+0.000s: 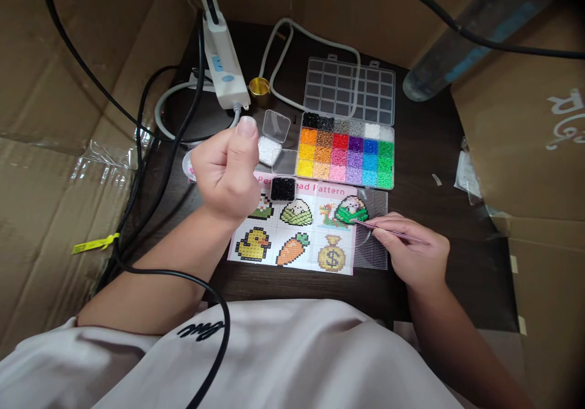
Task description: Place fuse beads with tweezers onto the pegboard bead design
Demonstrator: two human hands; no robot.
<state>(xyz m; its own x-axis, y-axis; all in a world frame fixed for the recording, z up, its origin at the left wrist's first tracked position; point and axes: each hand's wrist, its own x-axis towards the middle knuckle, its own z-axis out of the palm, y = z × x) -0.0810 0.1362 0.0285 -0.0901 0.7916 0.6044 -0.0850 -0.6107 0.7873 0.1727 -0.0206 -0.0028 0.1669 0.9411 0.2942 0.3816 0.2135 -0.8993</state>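
Observation:
My right hand pinches slim pinkish tweezers, whose tips meet the lower edge of a green bead piece with a pale pink-and-white top. That piece lies partly over the printed bead pattern sheet and a clear pegboard. Raised over the sheet's left side is my left hand, closed in a fist; anything inside it is hidden. Close to the fist are a small box of black beads and a box of white beads, their clear lids open.
Behind the sheet stands an open compartment box of coloured beads, lid laid back. A gold cup and a white power strip are at the back. Black cables run along the left; cardboard walls enclose the table.

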